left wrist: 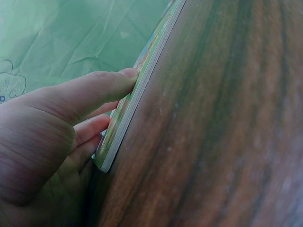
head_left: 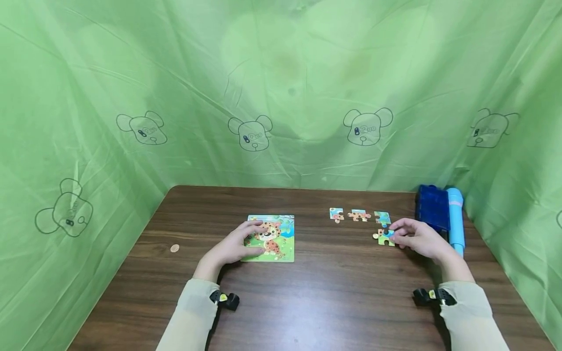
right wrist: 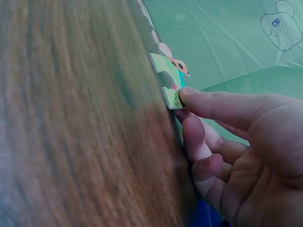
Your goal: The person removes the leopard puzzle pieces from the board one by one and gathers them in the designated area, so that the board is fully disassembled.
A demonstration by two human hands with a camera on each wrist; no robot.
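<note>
On the dark brown wood-grain table (head_left: 333, 292), the left hand (head_left: 234, 244) rests with thumb and fingers apart on the left side of a flat, green-and-blue spotted-cub picture board (head_left: 283, 246), while the right hand (head_left: 421, 240) pinches a mostly green, knobbed puzzle piece (head_left: 386, 237) near three other colourful pieces (head_left: 360, 214).

The puzzle board (head_left: 285, 249) is green and blue with a dark-spotted orange leopard. One jigsaw piece (head_left: 385, 239) mixes green, bright blue and spotted orange. Dark brown wood grain streaks the bench (head_left: 325, 292); dark-outlined bear heads pattern the green curtain (head_left: 303, 73). The box (head_left: 431, 207) is deep blue, the cylinder (head_left: 456, 219) sky blue.
</note>
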